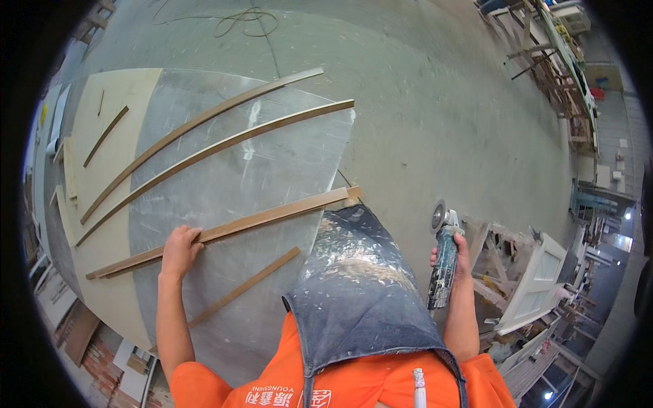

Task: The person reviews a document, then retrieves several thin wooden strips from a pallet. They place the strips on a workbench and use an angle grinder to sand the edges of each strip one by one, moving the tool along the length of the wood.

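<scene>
My left hand grips a long flat wooden strip that lies across a grey worktable. My right hand hangs at my side beyond the table's edge and is closed around the body of a dark angle grinder, whose disc points away from me. A paint-stained denim apron over an orange shirt fills the lower middle of the view.
Two long curved wooden strips lie farther out on the table, and a shorter straight strip near me. A pale plywood sheet covers the table's left part. Wooden frames and a white panel stand at the right. A cable lies on the concrete floor.
</scene>
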Demonstrator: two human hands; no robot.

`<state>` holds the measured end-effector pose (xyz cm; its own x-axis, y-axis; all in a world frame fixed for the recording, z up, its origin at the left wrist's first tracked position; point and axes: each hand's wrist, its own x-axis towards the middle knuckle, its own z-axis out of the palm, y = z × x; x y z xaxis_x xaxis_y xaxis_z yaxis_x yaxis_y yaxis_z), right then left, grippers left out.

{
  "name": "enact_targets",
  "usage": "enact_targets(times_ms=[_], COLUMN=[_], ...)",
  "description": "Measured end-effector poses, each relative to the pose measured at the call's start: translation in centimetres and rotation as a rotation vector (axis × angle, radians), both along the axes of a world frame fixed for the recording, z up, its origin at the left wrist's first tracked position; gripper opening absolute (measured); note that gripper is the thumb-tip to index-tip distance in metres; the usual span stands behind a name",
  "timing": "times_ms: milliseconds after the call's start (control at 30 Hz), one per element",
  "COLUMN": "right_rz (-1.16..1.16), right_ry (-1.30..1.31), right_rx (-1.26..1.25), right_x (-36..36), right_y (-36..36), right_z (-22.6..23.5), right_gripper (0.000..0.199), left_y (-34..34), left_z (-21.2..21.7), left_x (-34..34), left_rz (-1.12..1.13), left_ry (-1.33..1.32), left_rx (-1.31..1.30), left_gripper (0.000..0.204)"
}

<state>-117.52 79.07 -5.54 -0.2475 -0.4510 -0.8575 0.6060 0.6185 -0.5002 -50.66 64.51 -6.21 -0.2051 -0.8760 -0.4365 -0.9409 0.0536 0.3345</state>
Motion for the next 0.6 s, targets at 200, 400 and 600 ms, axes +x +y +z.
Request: enact_targets(times_ms=[200, 400, 600], right_rz=[-0.079, -0.110, -0.032], right_ry=[-0.068, -0.102, -0.138], right_rx=[0.007, -0.030, -0.058], right_x=[-0.3, -0.5, -1.4], right_y=[2.7, 3.2, 1.0], right_z=[-1.6, -1.9, -2.0], right_gripper=[0.062, 0.059, 0.059], left_y=[-1.7, -5.2, -7.7], left_z=[1.0, 1.5, -0.7], left_x=[-0.3, -3.4, -8.6], left_rz=[-0.016, -0.142, -0.220], left_ry=[0.015, 0.022, 0.026], left_rx=[0.013, -0.054, -0.151], left_gripper=[0.040, 0.046, 0.051])
